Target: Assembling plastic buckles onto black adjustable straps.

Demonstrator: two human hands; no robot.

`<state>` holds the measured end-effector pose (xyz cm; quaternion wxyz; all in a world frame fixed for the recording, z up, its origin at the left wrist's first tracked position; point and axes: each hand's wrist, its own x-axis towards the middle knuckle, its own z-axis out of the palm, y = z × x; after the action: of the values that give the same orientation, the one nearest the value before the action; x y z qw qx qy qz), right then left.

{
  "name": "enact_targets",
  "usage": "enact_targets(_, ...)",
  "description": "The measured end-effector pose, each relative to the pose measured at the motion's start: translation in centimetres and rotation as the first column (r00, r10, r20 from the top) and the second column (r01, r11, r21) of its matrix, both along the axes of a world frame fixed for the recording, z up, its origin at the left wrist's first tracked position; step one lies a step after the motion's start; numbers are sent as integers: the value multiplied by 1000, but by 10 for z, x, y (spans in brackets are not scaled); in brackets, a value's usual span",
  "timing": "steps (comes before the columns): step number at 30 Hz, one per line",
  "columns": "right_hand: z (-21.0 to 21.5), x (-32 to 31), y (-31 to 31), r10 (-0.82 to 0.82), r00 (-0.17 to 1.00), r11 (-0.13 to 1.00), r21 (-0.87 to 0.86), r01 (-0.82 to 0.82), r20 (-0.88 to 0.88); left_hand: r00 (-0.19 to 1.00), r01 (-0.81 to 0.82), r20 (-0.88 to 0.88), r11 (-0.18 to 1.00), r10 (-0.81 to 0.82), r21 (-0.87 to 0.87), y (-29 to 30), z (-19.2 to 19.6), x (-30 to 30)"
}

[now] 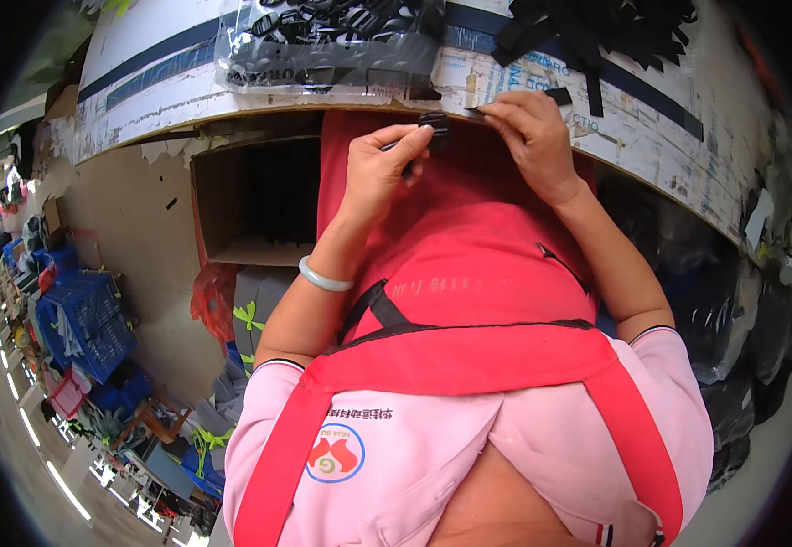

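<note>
"What is in your left hand?"

"My left hand (385,169) has a black plastic buckle (433,137). My thumb and fingers are pinched tight on it, and it is up by the near edge of the counter (140,117), in front of my red apron (469,251)."

"And your right hand (534,135)?"

"Those fingers are pinched together on a black strap (558,96). One end pokes out past my knuckles. My hand hides the middle, so I can't tell how it runs there."

"Are the two hands touching?"

"No, there is a gap between them."

"What else is on the counter?"

"A clear plastic bag (332,80) full of black buckles, past my left hand. A messy pile of black straps (596,32) is past my right."

"And down low?"

"An open cardboard box (264,251), left of my apron."
</note>
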<state>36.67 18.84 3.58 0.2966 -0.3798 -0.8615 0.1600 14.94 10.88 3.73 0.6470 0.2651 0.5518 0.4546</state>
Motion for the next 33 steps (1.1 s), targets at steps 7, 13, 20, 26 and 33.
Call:
enact_targets(7,41,-29,-24,-219,924,410,-889,-205,-314,987,-67,-132,983,90,169,-6,1,4)
enact_targets(13,28,-30,-25,-294,894,226,-934,-277,-337,882,121,-457,883,114,454,-6,-3,5)
enact_targets(20,24,-37,-27,-454,786,91,-899,-428,-420,764,235,-595,751,251,618,-1,3,1)
enact_targets(26,18,-31,-23,-323,870,237,-922,-306,-372,744,341,-651,753,150,563,-3,5,-4)
enact_targets(33,24,-30,-20,-359,857,145,-929,-341,-371,765,330,-638,793,94,513,-5,5,-4)
